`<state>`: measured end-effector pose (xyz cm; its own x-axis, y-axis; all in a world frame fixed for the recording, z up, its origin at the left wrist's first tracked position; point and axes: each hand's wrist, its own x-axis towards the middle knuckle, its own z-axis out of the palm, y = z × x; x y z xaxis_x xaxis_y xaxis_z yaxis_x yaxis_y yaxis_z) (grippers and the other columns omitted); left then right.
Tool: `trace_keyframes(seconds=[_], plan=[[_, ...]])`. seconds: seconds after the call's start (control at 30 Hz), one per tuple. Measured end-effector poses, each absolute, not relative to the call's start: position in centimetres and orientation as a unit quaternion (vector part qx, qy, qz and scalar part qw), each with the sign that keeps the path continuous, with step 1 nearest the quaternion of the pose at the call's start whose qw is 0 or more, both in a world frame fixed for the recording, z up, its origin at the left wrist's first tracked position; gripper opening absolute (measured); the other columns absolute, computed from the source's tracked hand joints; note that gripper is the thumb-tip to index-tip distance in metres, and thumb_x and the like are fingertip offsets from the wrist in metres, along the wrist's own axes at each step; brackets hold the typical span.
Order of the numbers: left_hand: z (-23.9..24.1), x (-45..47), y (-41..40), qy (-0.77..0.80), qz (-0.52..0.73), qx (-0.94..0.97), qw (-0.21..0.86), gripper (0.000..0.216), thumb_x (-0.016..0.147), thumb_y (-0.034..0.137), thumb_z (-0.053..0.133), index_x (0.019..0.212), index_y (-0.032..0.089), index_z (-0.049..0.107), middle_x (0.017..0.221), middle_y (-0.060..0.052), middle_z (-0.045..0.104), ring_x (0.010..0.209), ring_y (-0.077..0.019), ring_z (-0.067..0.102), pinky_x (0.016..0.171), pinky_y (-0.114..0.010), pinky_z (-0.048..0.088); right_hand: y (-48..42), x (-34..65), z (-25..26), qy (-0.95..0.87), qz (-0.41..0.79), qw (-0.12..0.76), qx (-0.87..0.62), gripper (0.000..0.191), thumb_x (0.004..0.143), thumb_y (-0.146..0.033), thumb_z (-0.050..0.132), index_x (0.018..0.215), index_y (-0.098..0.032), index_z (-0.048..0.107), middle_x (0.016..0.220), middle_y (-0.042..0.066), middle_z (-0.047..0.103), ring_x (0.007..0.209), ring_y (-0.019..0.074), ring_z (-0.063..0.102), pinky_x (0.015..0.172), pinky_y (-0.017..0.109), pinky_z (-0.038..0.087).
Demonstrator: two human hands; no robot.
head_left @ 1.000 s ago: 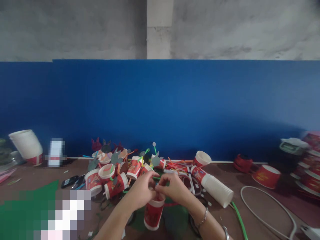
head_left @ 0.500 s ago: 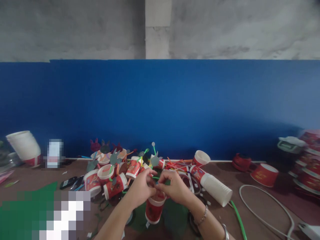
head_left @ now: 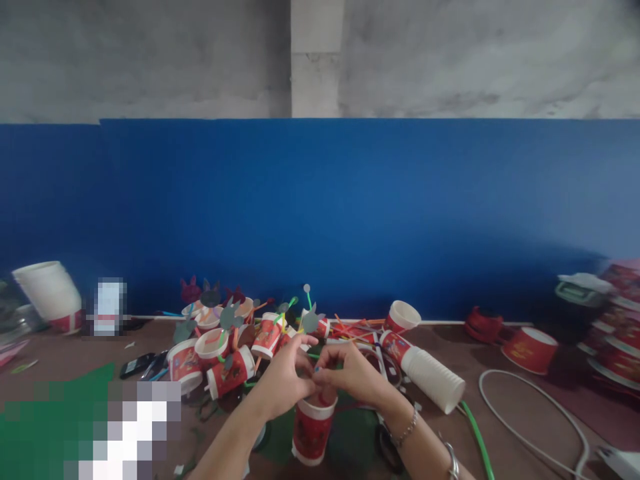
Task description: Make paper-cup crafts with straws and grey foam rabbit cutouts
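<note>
Red paper cup (head_left: 313, 435), near upright, at six o'clock beneath left hand (head_left: 285, 381) and right hand (head_left: 353, 375). Both curled inward; cannot tell what either grip holds. Cup could tip if a knuckle catches it; stacked cups (head_left: 433, 380), three o'clock, could roll if knocked.

Bare left hand (head_left: 286, 379) and bare right hand (head_left: 351, 375) kinda hide the far rim of the red-and-white paper cup (head_left: 313, 435), lower centre; blocky white thing (head_left: 621, 463) chopped, bottom right.
</note>
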<state>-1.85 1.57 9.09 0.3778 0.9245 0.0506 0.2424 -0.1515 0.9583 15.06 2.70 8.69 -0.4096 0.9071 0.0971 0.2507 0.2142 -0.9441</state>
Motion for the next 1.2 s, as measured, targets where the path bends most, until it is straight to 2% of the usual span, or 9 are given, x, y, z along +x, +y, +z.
trace_keyframes(seconds=[0.23, 0.53, 0.73, 0.97, 1.2], plan=[[7.9, -1.5, 2.2, 0.425, 0.373, 0.666, 0.486, 0.064, 0.057, -0.002, 0.054, 0.117, 0.016, 0.043, 0.065, 0.004, 0.063, 0.067, -0.0142, 0.060, 0.061, -0.023, 0.041, 2.7, 15.0, 8.1, -0.713, 0.409, 0.359, -0.443, 0.007, 0.066, -0.015, 0.063, 0.060, -0.015, 0.058, 0.062, -0.002, 0.062, 0.059, 0.0112, 0.056, 0.053, 0.020, 0.040], [8.0, -1.4, 2.0, 0.455, 0.391, 0.652, 0.463, 0.062, 0.058, 0.001, 0.059, 0.116, 0.017, 0.044, 0.062, 0.005, 0.061, 0.068, -0.0153, 0.060, 0.061, -0.024, 0.042, 3.2, 15.2, 8.2, -0.706, 0.426, 0.358, -0.438, 0.020, 0.067, -0.031, 0.069, 0.060, -0.016, 0.057, 0.053, -0.002, 0.061, 0.052, 0.0122, 0.057, 0.049, 0.020, 0.041], [8.0, -1.3, 2.1, 0.443, 0.383, 0.651, 0.484, 0.060, 0.058, 0.000, 0.058, 0.114, 0.016, 0.044, 0.062, 0.005, 0.061, 0.065, -0.0145, 0.060, 0.061, -0.024, 0.042, 2.8, 15.2, 8.4, -0.707, 0.433, 0.360, -0.428, 0.018, 0.069, -0.024, 0.065, 0.058, -0.016, 0.053, 0.052, -0.003, 0.061, 0.052, 0.0120, 0.059, 0.049, 0.020, 0.042], [8.1, -1.5, 1.9, 0.427, 0.374, 0.666, 0.484, 0.064, 0.059, 0.007, 0.067, 0.117, 0.016, 0.043, 0.063, 0.005, 0.060, 0.070, -0.0160, 0.060, 0.067, -0.026, 0.041, 3.1, 15.6, 8.4, -0.697, 0.482, 0.343, -0.406, 0.016, 0.066, -0.027, 0.068, 0.062, -0.015, 0.059, 0.055, -0.003, 0.060, 0.052, 0.0111, 0.057, 0.050, 0.020, 0.041], [8.2, -1.3, 1.7, 0.429, 0.377, 0.666, 0.479, 0.065, 0.057, -0.002, 0.055, 0.119, 0.017, 0.044, 0.061, 0.005, 0.061, 0.066, -0.0149, 0.059, 0.065, -0.025, 0.041, 2.7, 15.5, 8.5, -0.718, 0.424, 0.355, -0.423, 0.013, 0.066, -0.017, 0.065, 0.058, -0.016, 0.055, 0.057, -0.003, 0.060, 0.055, 0.0105, 0.055, 0.050, 0.019, 0.039]])
